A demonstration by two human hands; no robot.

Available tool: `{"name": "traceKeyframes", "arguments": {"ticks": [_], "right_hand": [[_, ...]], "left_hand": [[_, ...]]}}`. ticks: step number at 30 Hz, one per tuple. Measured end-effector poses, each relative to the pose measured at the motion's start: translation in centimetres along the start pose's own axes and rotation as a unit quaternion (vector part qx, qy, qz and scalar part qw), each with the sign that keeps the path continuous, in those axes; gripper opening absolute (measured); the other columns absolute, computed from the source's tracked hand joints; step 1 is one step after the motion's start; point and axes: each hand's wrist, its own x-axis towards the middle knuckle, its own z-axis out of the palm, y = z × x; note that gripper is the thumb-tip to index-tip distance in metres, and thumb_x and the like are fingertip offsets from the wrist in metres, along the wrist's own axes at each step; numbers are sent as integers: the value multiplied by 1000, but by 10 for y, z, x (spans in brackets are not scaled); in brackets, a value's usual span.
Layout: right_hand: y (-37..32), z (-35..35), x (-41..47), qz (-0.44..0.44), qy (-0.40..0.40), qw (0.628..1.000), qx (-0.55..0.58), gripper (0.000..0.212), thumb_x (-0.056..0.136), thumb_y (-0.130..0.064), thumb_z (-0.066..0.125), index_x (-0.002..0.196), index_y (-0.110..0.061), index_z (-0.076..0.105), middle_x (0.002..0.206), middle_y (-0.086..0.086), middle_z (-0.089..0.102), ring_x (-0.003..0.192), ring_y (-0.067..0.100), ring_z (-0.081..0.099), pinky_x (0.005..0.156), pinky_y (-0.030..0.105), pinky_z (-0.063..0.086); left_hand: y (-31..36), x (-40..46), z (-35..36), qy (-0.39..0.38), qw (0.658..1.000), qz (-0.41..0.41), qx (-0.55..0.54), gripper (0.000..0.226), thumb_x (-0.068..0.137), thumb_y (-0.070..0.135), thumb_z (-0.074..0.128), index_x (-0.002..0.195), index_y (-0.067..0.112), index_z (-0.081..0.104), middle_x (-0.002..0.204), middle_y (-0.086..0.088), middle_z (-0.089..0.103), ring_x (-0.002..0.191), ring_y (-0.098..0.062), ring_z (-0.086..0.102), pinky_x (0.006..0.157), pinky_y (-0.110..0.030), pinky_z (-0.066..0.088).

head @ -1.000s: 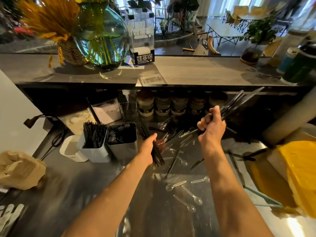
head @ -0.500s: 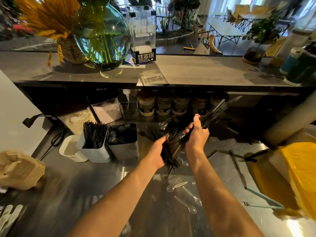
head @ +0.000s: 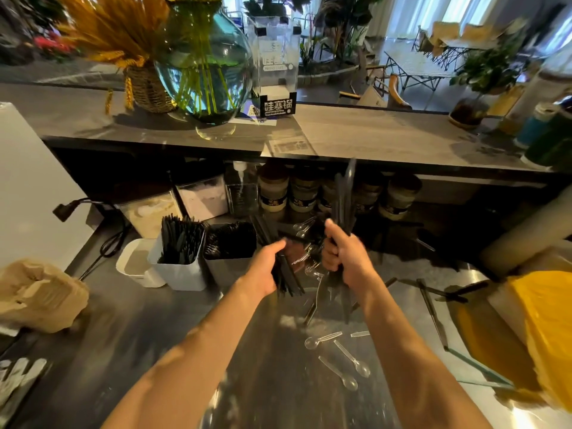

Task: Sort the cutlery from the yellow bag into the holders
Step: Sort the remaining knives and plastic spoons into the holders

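Observation:
My left hand (head: pixel 268 265) grips a bundle of black plastic cutlery (head: pixel 289 281) that slants down to the right. My right hand (head: pixel 345 256) grips a second, longer bundle of black cutlery (head: pixel 344 199), now held nearly upright. Both hands hover over the steel counter, close together. To the left stand three holders: a white holder (head: pixel 182 274) full of black cutlery, a grey holder (head: pixel 230 267) with black spoons, and a low white tub (head: pixel 136 264). The yellow bag (head: pixel 548 329) lies at the right edge. Clear plastic spoons (head: pixel 343 363) lie loose on the counter.
Loose black cutlery (head: pixel 430 308) lies scattered on the steel counter (head: pixel 278 382) toward the yellow bag. Jars (head: pixel 305 190) and plastic containers line the recess under a shelf (head: pixel 356 134) that carries a glass vase (head: pixel 205 69). A crumpled brown paper bag (head: pixel 40 295) sits at the left.
My right hand has swung its bundle from slanting up to the right to nearly upright and moved left toward my left hand. My left hand kept its bundle and shifted slightly right.

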Motion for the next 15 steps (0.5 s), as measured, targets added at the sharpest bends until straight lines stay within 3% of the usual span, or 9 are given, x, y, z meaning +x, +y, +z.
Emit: {"name": "traceKeyframes", "arguments": {"ticks": [4,8,15], "right_hand": [[31,4,-8,70,-52,994,-72,49,101,-36,56,57,-17,46,52,1,36,42,14,32,41,25,26],[42,3,-16,128,-124,981,-75,30,102,-26,54,74,-16,58,54,-3,31,39,8,26,42,26,12],[50,12,-25,213,-197,945,-152,32,100,-28,57,70,-17,55,52,-5,31,38,8,24,38,22,15]], "left_hand": [[27,-3,1,-10,996,86,-6,17,102,17,53,108,7,65,101,-14,74,89,-24,74,75,-40,60],[51,-5,-3,-12,990,139,-1,23,101,16,56,121,8,62,108,-9,73,95,-20,73,75,-37,61],[74,-11,-14,-4,978,208,23,13,95,11,65,105,6,72,108,-10,75,103,-23,72,77,-44,60]]}}
